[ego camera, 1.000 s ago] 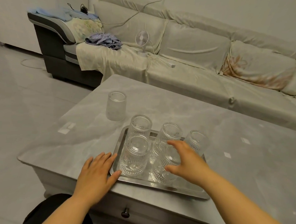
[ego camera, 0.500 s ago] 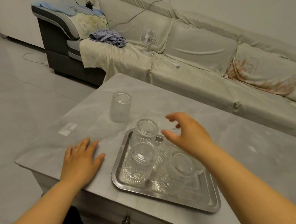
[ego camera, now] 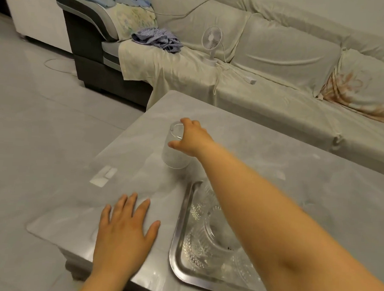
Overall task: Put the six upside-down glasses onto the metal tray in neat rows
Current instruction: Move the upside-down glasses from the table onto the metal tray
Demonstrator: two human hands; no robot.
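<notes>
One upside-down clear glass (ego camera: 174,154) stands alone on the grey table, beyond the tray's far left corner. My right hand (ego camera: 190,136) reaches across the tray and wraps its thumb and fingers around the top of that glass. The metal tray (ego camera: 178,244) lies at the table's near edge with several ribbed upside-down glasses (ego camera: 213,235) on it, mostly hidden under my right forearm. My left hand (ego camera: 125,231) rests flat on the table left of the tray, fingers spread, holding nothing.
The grey marble-look table (ego camera: 296,173) ends just left of my left hand and drops to the tiled floor. A sofa with a small white fan (ego camera: 211,40) and a cable stands behind the table. A white patch (ego camera: 103,176) lies on the tabletop.
My right hand has left the glasses on the tray and reached forward-left to the lone glass, closing around it. The left hand stayed flat on the table. The camera moved closer.
</notes>
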